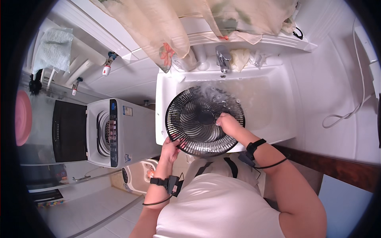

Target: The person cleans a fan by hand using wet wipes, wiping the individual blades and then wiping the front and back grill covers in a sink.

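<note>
A round black fan grille [205, 145] lies tilted over the left part of a white sink [282, 119], its far edge down in cloudy water with bubbles. My left hand [172, 149] grips the grille's near-left rim. On the grille's face, right of its round hub, rests my right hand [227, 122] with the fingers bent; whether they hold something small cannot be made out. A chrome faucet [223, 58] stands at the sink's back edge, beyond the grille. The part of the grille under the water is blurred.
Left of the sink stands a top-loading washing machine [137, 134] with its lid up. A patterned curtain [154, 26] hangs over the back ledge. Pale gloves [239, 58] lie beside the faucet. A light plastic basin [137, 178] sits low at the left; a white cable [345, 117] hangs at the right.
</note>
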Motion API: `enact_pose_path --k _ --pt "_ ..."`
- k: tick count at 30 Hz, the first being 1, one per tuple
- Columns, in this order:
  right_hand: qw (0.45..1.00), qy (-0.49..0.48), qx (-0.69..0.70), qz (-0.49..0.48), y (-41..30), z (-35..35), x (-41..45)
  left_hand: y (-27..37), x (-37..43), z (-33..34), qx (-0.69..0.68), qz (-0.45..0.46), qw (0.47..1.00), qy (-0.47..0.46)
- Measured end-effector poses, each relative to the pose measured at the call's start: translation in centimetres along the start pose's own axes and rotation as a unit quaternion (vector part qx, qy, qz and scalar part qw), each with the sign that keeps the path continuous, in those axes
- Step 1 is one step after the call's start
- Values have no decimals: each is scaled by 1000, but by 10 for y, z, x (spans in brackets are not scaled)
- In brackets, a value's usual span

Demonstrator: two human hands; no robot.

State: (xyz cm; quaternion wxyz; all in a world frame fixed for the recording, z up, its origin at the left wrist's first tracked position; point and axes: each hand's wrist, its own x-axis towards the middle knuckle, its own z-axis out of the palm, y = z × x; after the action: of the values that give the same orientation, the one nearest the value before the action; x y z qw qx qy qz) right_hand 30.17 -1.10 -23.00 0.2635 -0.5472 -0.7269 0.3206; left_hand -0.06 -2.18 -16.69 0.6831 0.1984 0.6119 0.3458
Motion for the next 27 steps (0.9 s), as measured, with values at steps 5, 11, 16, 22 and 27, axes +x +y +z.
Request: enact_pose_path --k 5,11,16,22,27 --pt "999 0 -32 39 -16 1 -22 -15 8 -11 -29 6 999 -16" --pt "979 -180 70 58 -28 -34 -27 -9 17 -13 -40 13 999 -35" --pt "992 -26 109 55 -36 -35 -6 -5 23 -11 -22 3 999 -46" --pt "998 -37 -33 -27 -31 -6 -16 -8 24 -14 -60 3 996 -65" --pt "994 -96 -50 -9 -53 -9 -34 -10 25 -15 -72 3 995 -69"
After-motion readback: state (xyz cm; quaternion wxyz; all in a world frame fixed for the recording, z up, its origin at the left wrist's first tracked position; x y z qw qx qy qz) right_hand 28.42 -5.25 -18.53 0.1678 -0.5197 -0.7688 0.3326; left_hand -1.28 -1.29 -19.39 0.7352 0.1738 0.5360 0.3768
